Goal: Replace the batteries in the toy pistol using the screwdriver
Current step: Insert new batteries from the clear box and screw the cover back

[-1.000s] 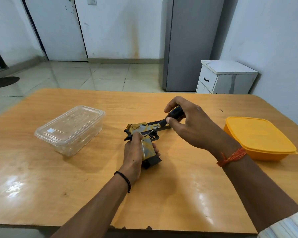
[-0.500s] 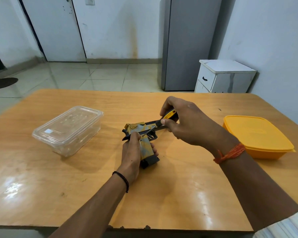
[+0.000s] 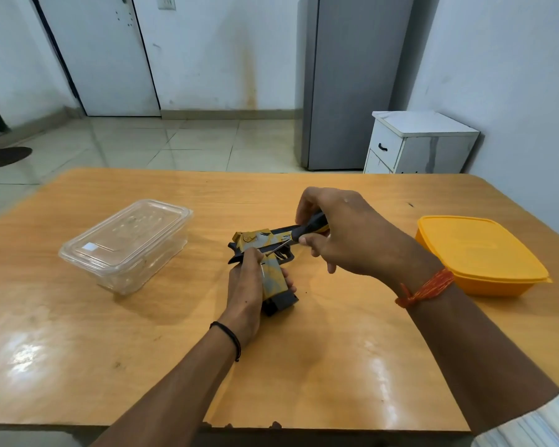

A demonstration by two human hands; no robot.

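Note:
A yellow and black toy pistol point(image 3: 265, 241) lies on its side in the middle of the wooden table point(image 3: 336, 366), barrel pointing right. My left hand point(image 3: 244, 285) grips its handle from the left, fingers curled round it. My right hand point(image 3: 346, 235) holds a screwdriver point(image 3: 307, 230) by its black and yellow handle. The thin metal shaft slants down to the left and its tip meets the pistol near the top of the grip, just by my left thumb. No batteries are in sight.
A clear plastic box point(image 3: 126, 243) with its lid on stands at the left of the table. A yellow lidded box point(image 3: 478, 253) sits at the right edge. Beyond the table are a grey fridge point(image 3: 352, 82) and a small white cabinet point(image 3: 417, 143).
My right hand has turned a little on the screwdriver handle, so more of the black part shows. The pistol and my left hand stay in place.

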